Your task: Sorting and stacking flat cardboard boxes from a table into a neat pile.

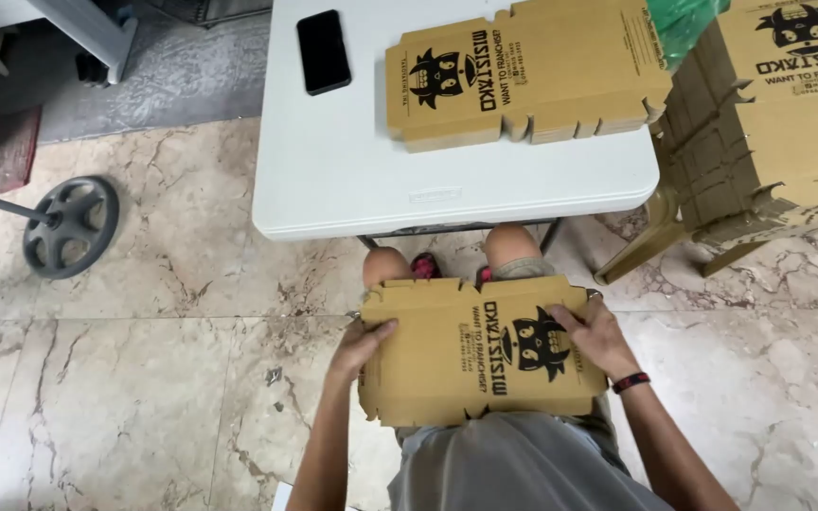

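Observation:
A flat brown cardboard box blank (461,355) with a black printed figure lies across my lap. My left hand (360,345) grips its left edge, thumb on top. My right hand (591,333) presses on its upper right part, fingers spread over the print; a dark band with red sits on that wrist. My knees show just past the blank's far edge.
A white table (352,161) stands ahead, carrying a black phone (323,51) and a stack of flat box blanks (523,76). A taller pile of blanks (778,123) rests on a tan stool at the right. A grey weight plate (70,225) lies on the marble floor.

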